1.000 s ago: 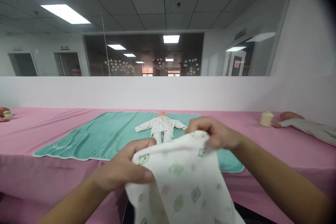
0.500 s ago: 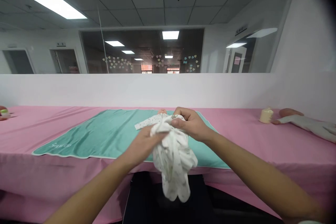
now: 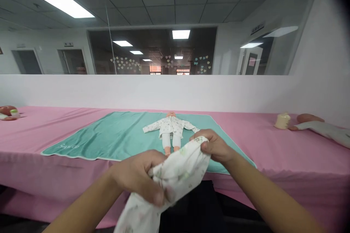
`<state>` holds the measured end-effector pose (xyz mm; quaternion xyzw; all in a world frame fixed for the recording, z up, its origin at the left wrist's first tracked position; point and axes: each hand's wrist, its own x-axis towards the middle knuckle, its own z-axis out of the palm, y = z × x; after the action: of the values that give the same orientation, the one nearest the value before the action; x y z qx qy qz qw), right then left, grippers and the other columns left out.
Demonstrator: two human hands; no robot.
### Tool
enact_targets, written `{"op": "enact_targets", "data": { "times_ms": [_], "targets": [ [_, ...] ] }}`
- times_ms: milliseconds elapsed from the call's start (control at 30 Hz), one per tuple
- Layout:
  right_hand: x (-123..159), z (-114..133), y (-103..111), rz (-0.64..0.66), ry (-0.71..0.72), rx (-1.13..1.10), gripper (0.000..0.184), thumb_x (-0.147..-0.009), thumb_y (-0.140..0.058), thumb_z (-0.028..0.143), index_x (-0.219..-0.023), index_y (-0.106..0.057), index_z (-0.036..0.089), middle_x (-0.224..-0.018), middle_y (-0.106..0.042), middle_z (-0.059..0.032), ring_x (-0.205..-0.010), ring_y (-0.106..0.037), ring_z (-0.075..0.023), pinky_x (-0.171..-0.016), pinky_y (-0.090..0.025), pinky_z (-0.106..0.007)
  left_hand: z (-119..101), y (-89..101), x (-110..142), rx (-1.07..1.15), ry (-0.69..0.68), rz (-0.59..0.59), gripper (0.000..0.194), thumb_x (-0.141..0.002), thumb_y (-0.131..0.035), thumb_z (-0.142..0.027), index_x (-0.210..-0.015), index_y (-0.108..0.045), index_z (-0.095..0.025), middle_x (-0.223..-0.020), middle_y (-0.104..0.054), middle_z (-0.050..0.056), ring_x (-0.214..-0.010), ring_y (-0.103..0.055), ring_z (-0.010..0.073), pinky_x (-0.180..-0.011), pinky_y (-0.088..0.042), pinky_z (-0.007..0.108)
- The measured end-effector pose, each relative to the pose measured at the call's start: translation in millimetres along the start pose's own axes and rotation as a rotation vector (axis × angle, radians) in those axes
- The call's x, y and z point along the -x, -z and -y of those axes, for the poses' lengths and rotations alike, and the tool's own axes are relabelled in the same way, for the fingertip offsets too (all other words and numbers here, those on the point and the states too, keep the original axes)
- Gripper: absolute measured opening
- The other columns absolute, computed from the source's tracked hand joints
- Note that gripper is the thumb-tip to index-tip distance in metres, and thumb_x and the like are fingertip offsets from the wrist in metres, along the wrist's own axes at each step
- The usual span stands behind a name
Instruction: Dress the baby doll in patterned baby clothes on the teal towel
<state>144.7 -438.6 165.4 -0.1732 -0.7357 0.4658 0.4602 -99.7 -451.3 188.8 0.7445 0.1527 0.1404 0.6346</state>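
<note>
My left hand (image 3: 139,174) is closed around a bunched white baby garment (image 3: 175,174) printed with small green and pink animals. My right hand (image 3: 214,147) pinches the garment's upper edge between thumb and fingers. The cloth hangs down from both hands in front of the table's near edge. Beyond my hands a baby doll (image 3: 171,127) in a white printed suit lies on its back on a teal mat (image 3: 115,134), head toward the wall.
The teal mat lies on a long table with a pink cover (image 3: 273,153) against a low white wall. A cream bottle (image 3: 282,120) and another doll (image 3: 319,125) lie at the right. A red and green toy (image 3: 8,112) sits at the far left.
Both hands pulled the garment back from over the doll toward me and lower. The cloth, bunched tight between the hands half a second ago, is now stretched a little between them.
</note>
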Motion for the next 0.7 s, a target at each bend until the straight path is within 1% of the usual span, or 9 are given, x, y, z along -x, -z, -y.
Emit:
{"op": "enact_targets", "data": {
  "times_ms": [67, 200, 300, 367, 467, 533, 567, 600, 700],
  "targets": [
    [-1.2, -5.6, -11.1, 0.02, -0.052, -0.117, 0.038, -0.071, -0.063, 0.052, -0.071, -0.056, 0.015, -0.063, -0.049, 0.0008, -0.054, -0.045, -0.0087, -0.048, -0.036, -0.021, 3.3, -0.7, -5.0, -0.017, 0.017, 0.024, 0.026, -0.062, -0.074, -0.029, -0.081, -0.067, -0.013, -0.073, -0.062, 0.004, -0.065, -0.054, 0.0153, -0.059, -0.044, 0.025],
    [-7.6, 1.8, -43.4, 0.095, -0.25, -0.112, 0.051, -0.053, -0.08, 0.041, -0.093, -0.056, 0.019, -0.08, -0.057, 0.0001, -0.067, -0.054, -0.012, -0.058, -0.045, -0.023, 12.6, -2.5, -18.7, 0.164, -0.187, -0.312, 0.032, -0.073, -0.066, -0.037, -0.097, -0.063, -0.015, -0.078, -0.063, 0.004, -0.064, -0.055, 0.0129, -0.056, -0.044, 0.021],
    [-9.6, 8.4, -53.3, 0.187, -0.386, -0.023, 0.042, -0.059, -0.077, 0.035, -0.094, -0.061, 0.018, -0.085, -0.062, -0.0025, -0.075, -0.058, -0.0152, -0.065, -0.048, -0.027, 20.1, -2.0, -20.7, 0.255, -0.27, -0.44, 0.036, -0.076, -0.061, -0.044, -0.096, -0.062, -0.013, -0.074, -0.063, 0.005, -0.058, -0.055, 0.0119, -0.052, -0.043, 0.02],
    [-10.3, 4.9, -51.3, 0.147, -0.355, -0.044, 0.032, -0.066, -0.072, 0.036, -0.089, -0.064, 0.016, -0.082, -0.063, -0.0034, -0.075, -0.058, -0.0153, -0.066, -0.048, -0.027, 22.2, -1.7, -17.6, 0.259, -0.28, -0.48, 0.04, -0.077, -0.057, -0.049, -0.096, -0.063, -0.013, -0.072, -0.064, 0.005, -0.056, -0.055, 0.0121, -0.051, -0.044, 0.021],
    [-12.6, -7.4, -43.7, -0.085, -0.171, -0.19, 0.024, -0.068, -0.071, 0.035, -0.08, -0.063, 0.015, -0.073, -0.061, -0.0009, -0.066, -0.056, -0.0117, -0.059, -0.045, -0.023, 21.6, -2.0, -10.8, 0.077, -0.139, -0.233, 0.045, -0.063, -0.071, -0.047, -0.092, -0.066, -0.013, -0.072, -0.066, 0.004, -0.06, -0.058, 0.0162, -0.055, -0.047, 0.024],
    [-14.2, -12.5, -41.6, -0.187, -0.123, -0.302, 0.026, -0.067, -0.072, 0.037, -0.074, -0.06, 0.015, -0.066, -0.059, 0.0005, -0.06, -0.055, -0.0109, -0.055, -0.043, -0.022, 21.9, -2.3, -8.1, -0.113, -0.004, -0.01, 0.046, -0.049, -0.081, -0.033, -0.09, -0.068, -0.015, -0.079, -0.068, 0.003, -0.069, -0.06, 0.0195, -0.06, -0.048, 0.026],
    [-14.7, -12.7, -42.3, -0.211, -0.133, -0.351, 0.028, -0.066, -0.072, 0.039, -0.073, -0.059, 0.016, -0.065, -0.058, 0.0004, -0.059, -0.055, -0.0115, -0.056, -0.044, -0.023, 23.0, -2.1, -7.7, -0.183, 0.036, 0.02, 0.044, -0.047, -0.082, -0.027, -0.088, -0.069, -0.016, -0.082, -0.068, 0.002, -0.073, -0.06, 0.0205, -0.063, -0.048, 0.026],
    [-15.0, -11.3, -44.1, -0.228, -0.158, -0.388, 0.03, -0.066, -0.071, 0.042, -0.074, -0.058, 0.017, -0.065, -0.059, 0.0, -0.059, -0.056, -0.0126, -0.057, -0.044, -0.025, 24.8, -1.7, -8.1, -0.211, 0.038, -0.021, 0.04, -0.048, -0.081, -0.024, -0.086, -0.07, -0.017, -0.084, -0.069, 0.001, -0.076, -0.06, 0.0208, -0.065, -0.048, 0.025],
    [-14.9, -0.7, -52.3, -0.294, -0.255, -0.383, 0.033, -0.067, -0.068, 0.049, -0.076, -0.059, 0.018, -0.065, -0.061, -0.001, -0.061, -0.058, -0.0147, -0.062, -0.046, -0.027, 30.9, 1.7, -12.1, -0.018, -0.068, -0.371, 0.025, -0.063, -0.072, -0.025, -0.087, -0.07, -0.017, -0.082, -0.068, 0.001, -0.076, -0.059, 0.0188, -0.066, -0.047, 0.024]
  ]
}}
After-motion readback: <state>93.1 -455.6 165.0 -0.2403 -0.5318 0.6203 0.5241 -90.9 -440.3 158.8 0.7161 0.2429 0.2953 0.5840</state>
